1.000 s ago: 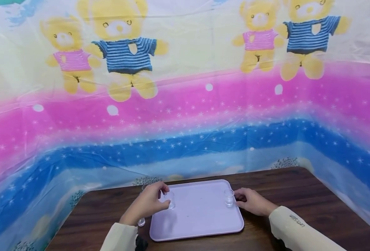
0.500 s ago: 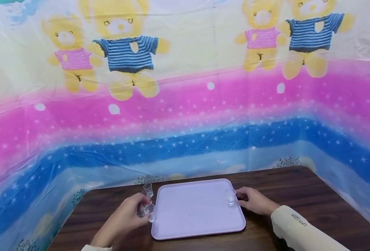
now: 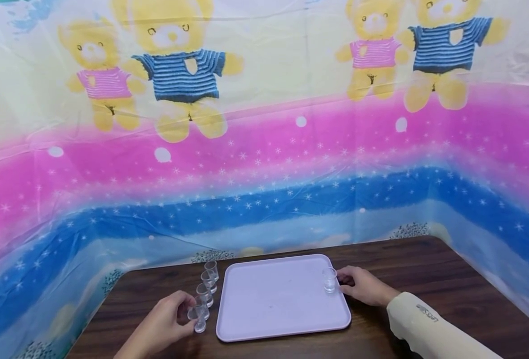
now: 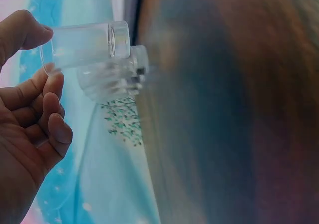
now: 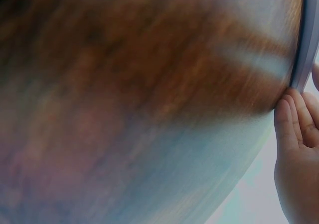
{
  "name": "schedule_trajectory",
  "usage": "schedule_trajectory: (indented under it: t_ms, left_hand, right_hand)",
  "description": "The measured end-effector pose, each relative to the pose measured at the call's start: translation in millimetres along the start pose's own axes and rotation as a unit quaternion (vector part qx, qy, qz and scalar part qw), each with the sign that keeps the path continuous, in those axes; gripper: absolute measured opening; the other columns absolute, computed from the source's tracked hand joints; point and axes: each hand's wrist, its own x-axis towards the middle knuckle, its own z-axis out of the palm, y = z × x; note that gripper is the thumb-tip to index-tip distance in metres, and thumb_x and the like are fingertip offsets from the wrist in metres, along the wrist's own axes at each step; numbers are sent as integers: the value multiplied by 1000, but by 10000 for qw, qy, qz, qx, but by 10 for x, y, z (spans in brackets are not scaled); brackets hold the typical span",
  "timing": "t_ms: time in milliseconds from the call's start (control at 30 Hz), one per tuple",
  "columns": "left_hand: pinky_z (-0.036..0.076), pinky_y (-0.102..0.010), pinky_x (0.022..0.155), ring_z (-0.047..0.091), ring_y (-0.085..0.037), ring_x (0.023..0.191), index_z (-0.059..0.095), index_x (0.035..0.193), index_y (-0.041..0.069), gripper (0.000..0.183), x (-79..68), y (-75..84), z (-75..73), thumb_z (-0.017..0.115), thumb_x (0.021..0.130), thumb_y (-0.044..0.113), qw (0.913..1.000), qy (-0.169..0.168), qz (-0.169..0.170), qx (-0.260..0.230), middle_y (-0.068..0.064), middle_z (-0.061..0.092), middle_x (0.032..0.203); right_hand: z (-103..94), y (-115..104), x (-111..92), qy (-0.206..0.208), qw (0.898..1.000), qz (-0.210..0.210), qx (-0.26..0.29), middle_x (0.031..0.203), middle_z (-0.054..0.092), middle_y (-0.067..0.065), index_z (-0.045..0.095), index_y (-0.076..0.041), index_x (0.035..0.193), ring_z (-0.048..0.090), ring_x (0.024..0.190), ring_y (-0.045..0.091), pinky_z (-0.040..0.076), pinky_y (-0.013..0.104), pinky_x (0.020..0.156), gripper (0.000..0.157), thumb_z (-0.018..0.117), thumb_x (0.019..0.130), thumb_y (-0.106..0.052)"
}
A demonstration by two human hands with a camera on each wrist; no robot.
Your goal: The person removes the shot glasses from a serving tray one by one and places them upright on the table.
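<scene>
My left hand [image 3: 167,316] pinches a small clear shot glass [image 4: 82,45] at its rim between thumb and fingertips. In the head view this glass is at the near end of a line of several similar glasses [image 3: 206,295], left of the lilac tray [image 3: 273,304]. My right hand [image 3: 365,285] is at the tray's right edge, its fingers [image 5: 289,119] extended against the rim in the right wrist view. Another clear shot glass [image 3: 329,281] stands upright on the tray's right side, right by those fingertips. I cannot tell whether the right hand holds this glass or the tray rim.
The dark wooden table [image 3: 399,264] carries the tray and the glasses. Behind it hangs a pink and blue cloth [image 3: 264,164] printed with teddy bears, reaching round the table's far and side edges.
My left hand has carried its glass from over the tray's left part to the near end of the line on the table. The right hand and its nearby glass have stayed put.
</scene>
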Motion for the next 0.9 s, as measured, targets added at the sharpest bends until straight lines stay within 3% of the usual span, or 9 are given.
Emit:
schedule_trajectory:
  t_ms: [300,500,600,700,833,900]
  left_hand:
    - [38,-21,49,44,-7,59,55,89,8,26,-33,-149,62,69,68,14,9986,-412,-286,-151,4,49,74]
    - [38,-21,50,43,-6,61,55,91,8,28,-40,-160,84,69,68,15,9989,-415,-137,-154,4,50,78]
    - [39,-21,50,44,-5,61,55,91,9,29,-44,-145,81,70,68,16,9995,-285,-51,-113,4,50,78]
    - [40,-20,51,45,-5,61,56,89,10,29,-46,-116,63,72,66,15,9999,61,92,-66,5,50,77]
    - [40,-20,51,46,-7,60,56,85,14,28,-7,-46,49,73,63,11,9971,536,530,-89,6,50,77]
    - [39,-19,49,46,-8,58,55,84,17,28,32,1,59,72,63,9,9950,616,769,-140,7,49,75]
  right_hand:
    - [5,6,2,33,10000,6,-14,90,54,-2,54,-7,112,51,82,11,43,31,69,34,62,79,-13]
    - [-1,29,3,21,10000,36,-50,91,54,-2,53,-7,113,50,83,12,43,32,71,35,62,79,-14]
    - [2,31,9,18,10000,38,-51,91,54,-2,54,-7,112,51,83,12,43,32,71,35,62,79,-15]
    - [7,23,13,17,10000,21,-15,91,54,-2,54,-8,112,51,82,11,43,31,70,34,62,79,-14]
    - [5,16,11,-13,10000,0,-15,90,54,-2,54,-8,112,51,81,11,43,31,69,33,61,79,-13]
    - [2,11,9,-30,10000,3,-30,90,54,-1,54,-7,112,51,81,11,43,31,69,34,61,80,-13]
